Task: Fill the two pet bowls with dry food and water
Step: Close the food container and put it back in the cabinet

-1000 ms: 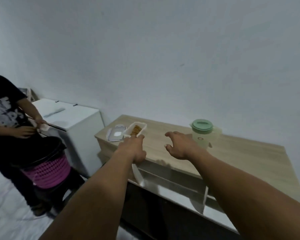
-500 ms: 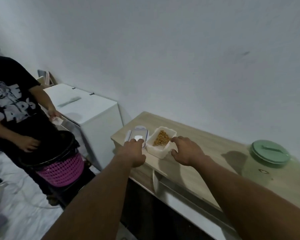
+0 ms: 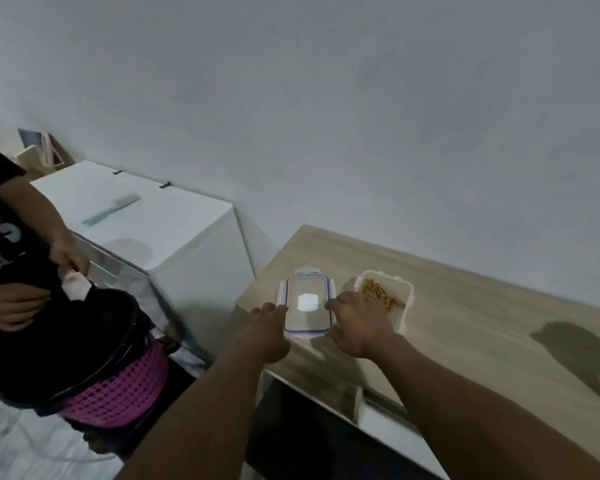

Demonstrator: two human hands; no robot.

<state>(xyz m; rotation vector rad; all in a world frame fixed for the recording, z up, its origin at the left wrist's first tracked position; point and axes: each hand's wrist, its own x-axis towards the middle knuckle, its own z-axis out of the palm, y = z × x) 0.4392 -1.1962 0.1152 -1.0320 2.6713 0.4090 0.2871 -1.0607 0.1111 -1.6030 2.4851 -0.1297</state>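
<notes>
The pale wooden bench [image 3: 465,306] runs along a bare grey-white wall [image 3: 326,98]. A white cabinet [image 3: 146,220] stands off its left end, where another person [image 3: 0,230] stands at a pink basket [image 3: 118,393].

Near the bench's left end sits an open white tub [image 3: 395,284] with brown dry food [image 3: 378,294] heaped in it. Its clear, blue-rimmed lid [image 3: 307,303] lies flat just left of it.

My left hand [image 3: 267,327] has bent fingers against the lid's left edge, and my right hand [image 3: 359,322] touches its right edge. I cannot tell whether either grips.
</notes>
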